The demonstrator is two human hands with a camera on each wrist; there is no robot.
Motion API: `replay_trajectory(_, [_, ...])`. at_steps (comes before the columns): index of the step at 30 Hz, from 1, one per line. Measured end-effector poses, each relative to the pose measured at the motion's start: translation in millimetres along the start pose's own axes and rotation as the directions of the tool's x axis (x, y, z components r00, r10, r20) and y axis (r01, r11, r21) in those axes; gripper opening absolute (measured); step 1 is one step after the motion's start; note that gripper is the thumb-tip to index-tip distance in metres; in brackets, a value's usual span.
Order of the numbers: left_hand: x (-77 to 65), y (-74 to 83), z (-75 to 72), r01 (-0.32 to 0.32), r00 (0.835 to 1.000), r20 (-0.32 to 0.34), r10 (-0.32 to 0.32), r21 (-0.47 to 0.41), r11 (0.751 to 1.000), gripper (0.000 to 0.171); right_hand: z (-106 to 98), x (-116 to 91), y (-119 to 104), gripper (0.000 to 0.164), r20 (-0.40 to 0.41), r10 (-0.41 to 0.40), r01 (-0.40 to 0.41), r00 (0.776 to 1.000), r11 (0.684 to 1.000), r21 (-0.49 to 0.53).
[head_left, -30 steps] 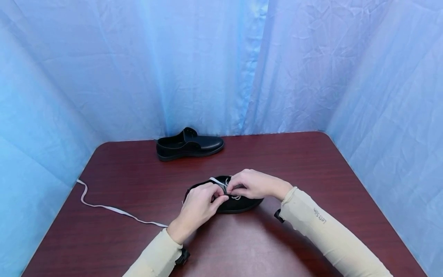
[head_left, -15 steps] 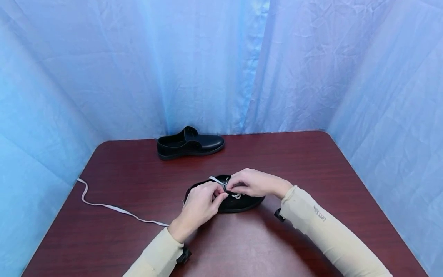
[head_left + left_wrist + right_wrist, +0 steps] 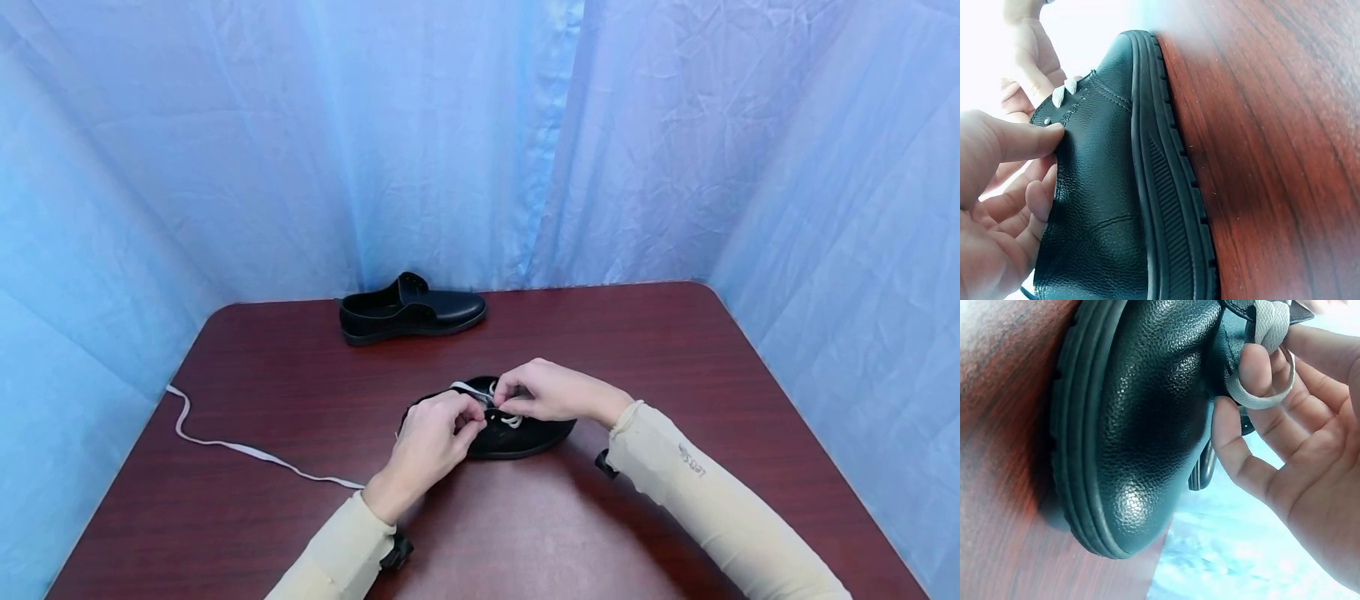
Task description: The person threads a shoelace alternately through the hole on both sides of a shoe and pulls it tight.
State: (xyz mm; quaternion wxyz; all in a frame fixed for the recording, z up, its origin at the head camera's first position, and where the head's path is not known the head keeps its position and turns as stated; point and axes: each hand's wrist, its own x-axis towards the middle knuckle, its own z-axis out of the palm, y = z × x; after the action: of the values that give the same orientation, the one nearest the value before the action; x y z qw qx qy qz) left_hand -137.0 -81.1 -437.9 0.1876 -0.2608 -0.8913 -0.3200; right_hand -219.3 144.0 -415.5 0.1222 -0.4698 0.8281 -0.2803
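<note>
Laced shoe (image 3: 528,437) partly out of sight behind left hand (image 3: 431,435)

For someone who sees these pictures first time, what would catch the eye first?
Probably the left hand pinching the edge of the nearer black shoe at the middle, with the right hand at its white lace. Next, perhaps, the other black shoe, no lace showing, near the table's far edge, and the long pale strip winding across the left side.

Near shoe (image 3: 1147,425): black, pebbled
Far shoe (image 3: 450,308): black
Lace (image 3: 1270,324): off-white
Table (image 3: 600,333): red-brown, dark-streaked
Sleeves (image 3: 720,508): cream
Curtain (image 3: 450,150): blue, lilac right
</note>
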Motion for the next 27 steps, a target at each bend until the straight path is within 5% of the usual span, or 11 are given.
replay_trajectory(10, [1.2, 3.9, 1.7, -0.027, 1.0, 0.012, 0.027, 0.041, 0.999, 0.01, 3, 2, 2, 0.01, 0.005, -0.112, 0.112, 0.994, 0.993, 0.027])
replay_trajectory(18, [1.2, 6.1, 2.1, -0.006, 1.0, 0.012, 0.006, 0.065, 0.998, 0.007, 4, 0, 0, 0.011, -0.019, -0.118, 0.118, 0.993, 0.993, -0.001])
replay_trajectory(27, [0.6, 5.7, 1.6, 0.018, 0.999, 0.031, -0.021, 0.069, 0.997, 0.004, 0, -14, 5, 0.01, -0.274, -0.049, 0.048, 0.96, 0.999, -0.008])
